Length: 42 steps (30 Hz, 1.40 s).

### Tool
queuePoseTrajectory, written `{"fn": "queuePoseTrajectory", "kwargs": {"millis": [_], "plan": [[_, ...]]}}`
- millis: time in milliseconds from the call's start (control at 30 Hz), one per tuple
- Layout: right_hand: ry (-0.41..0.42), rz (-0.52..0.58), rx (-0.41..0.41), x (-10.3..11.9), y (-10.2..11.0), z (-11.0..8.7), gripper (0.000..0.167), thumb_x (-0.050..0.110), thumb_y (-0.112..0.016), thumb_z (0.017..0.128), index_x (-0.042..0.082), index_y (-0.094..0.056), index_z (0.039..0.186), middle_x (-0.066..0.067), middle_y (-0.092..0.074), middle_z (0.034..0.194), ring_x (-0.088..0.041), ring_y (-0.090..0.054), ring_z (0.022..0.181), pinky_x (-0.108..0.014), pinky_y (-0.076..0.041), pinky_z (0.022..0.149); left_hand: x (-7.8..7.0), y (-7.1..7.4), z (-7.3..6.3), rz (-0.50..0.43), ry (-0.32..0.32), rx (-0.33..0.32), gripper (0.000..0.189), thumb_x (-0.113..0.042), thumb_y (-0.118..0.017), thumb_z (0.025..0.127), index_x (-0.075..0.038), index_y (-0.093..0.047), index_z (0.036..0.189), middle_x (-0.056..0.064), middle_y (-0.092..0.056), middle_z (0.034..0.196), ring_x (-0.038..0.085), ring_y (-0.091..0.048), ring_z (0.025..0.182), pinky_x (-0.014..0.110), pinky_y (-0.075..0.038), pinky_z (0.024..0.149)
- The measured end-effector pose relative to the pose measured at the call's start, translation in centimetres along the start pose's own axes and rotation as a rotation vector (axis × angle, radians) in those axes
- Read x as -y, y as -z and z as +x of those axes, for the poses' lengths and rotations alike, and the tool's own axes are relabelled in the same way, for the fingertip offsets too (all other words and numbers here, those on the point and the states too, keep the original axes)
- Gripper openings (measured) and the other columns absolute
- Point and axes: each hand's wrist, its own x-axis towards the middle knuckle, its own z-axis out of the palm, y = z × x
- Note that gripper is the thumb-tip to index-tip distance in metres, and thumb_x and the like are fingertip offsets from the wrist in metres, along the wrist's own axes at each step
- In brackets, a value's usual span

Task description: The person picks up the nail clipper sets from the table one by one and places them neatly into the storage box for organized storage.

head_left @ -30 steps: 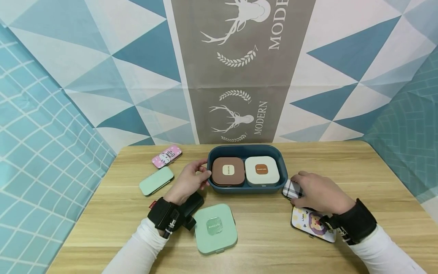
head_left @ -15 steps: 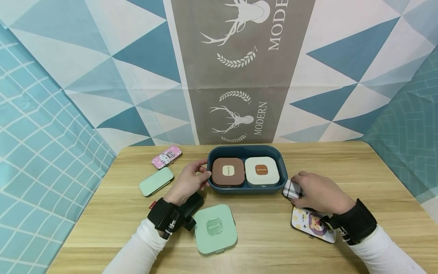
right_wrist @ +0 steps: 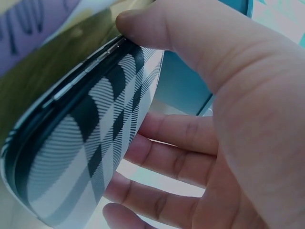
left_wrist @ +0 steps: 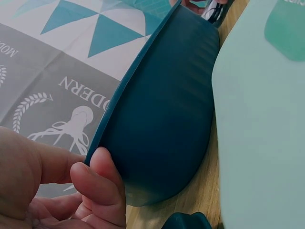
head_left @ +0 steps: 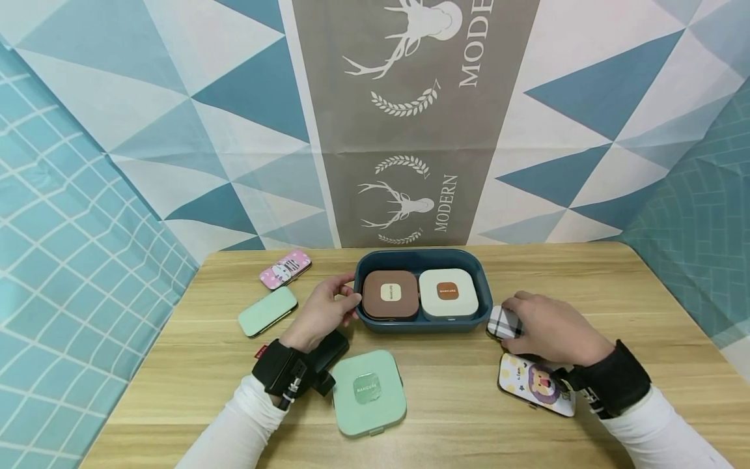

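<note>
In the head view my left hand grips the left end of a dark blue plastic bin; the left wrist view shows thumb and fingers on both sides of the rim. Inside the bin lie a brown manicure case and a white one, side by side. Just right of the bin my right hand holds a black-and-white plaid manicure case. In the right wrist view the thumb lies on one edge of this plaid case, with fingers at its opposite side.
A square mint manicure case lies in front of the bin. To the left are a narrow mint case and a pink cartoon case. A lion-print case lies under my right wrist. Patterned cloth hangs behind the wooden table.
My right hand and the plaid case have shifted slightly to the right, a little away from the bin. The left hand and the bin have stayed put.
</note>
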Motion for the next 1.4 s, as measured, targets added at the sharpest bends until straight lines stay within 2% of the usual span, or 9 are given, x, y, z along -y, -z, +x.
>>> {"fn": "queuePoseTrajectory", "kwargs": {"millis": [300, 700, 1400], "plan": [[-0.026, 0.000, -0.003, -0.2, 0.7, -0.3, 0.056, 0.034, -0.089, 0.079, 0.001, -0.071, 0.121, -0.001, -0.061, 0.096, -0.014, -0.054, 0.076, -0.035, -0.050, 0.065, 0.1, 0.0, 0.1, 0.003, -0.007, 0.002, 0.054, -0.001, -0.057, 0.108, 0.001, -0.041, 0.159, 0.014, -0.054, 0.105, 0.024, -0.064, 0.075, 0.025, -0.051, 0.060], [-0.019, -0.021, -0.036, -0.4, 1.6, -0.6, 0.058, 0.036, -0.090, 0.081, 0.001, -0.071, 0.123, 0.000, -0.063, 0.097, -0.013, -0.055, 0.076, -0.035, -0.049, 0.063, 0.2, 0.0, 0.0, -0.007, -0.019, 0.007, 0.054, -0.001, -0.058, 0.107, 0.001, -0.042, 0.159, 0.013, -0.054, 0.105, 0.032, -0.065, 0.077, 0.027, -0.051, 0.060], [-0.006, -0.042, -0.103, -0.6, 2.7, -1.1, 0.056, 0.033, -0.090, 0.079, 0.002, -0.071, 0.121, 0.000, -0.063, 0.096, -0.013, -0.055, 0.076, -0.035, -0.049, 0.063, 0.1, 0.0, 0.0, -0.008, -0.017, 0.007, 0.054, -0.001, -0.058, 0.107, 0.001, -0.042, 0.159, 0.013, -0.054, 0.104, 0.032, -0.065, 0.077, 0.026, -0.050, 0.060]]}}
